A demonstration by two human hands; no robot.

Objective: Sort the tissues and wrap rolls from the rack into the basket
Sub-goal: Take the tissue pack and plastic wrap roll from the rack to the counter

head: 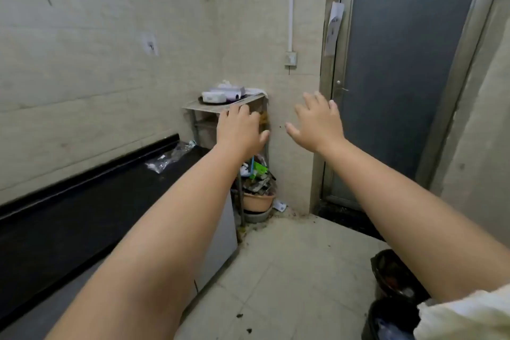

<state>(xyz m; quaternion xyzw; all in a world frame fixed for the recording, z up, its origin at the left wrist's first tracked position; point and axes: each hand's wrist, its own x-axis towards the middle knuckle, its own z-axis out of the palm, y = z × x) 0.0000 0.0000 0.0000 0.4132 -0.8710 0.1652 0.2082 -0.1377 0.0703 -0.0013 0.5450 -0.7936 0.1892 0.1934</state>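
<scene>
Tiled walls meet in a corner where a black counter (82, 201) runs up to the rack (220, 109). Its top shelf carries a dark tray with tissue packs (212, 96) and a wrap roll box (227, 90); no basket is identifiable. These goods are probably light and soft or thin-walled, best pinched across their long sides. Left hand (238, 130) hangs before the shelf edge, fingers loosely spread, empty. Right hand (317, 121) is splayed wide, touching nothing

Rack (209, 109) middle shelves: being covered by the left hand (239, 130).
Items on rack top (220, 95): blurring, too small to identify.
Bins (392, 279), lower right: being cut off by the arm and frame edge.
</scene>
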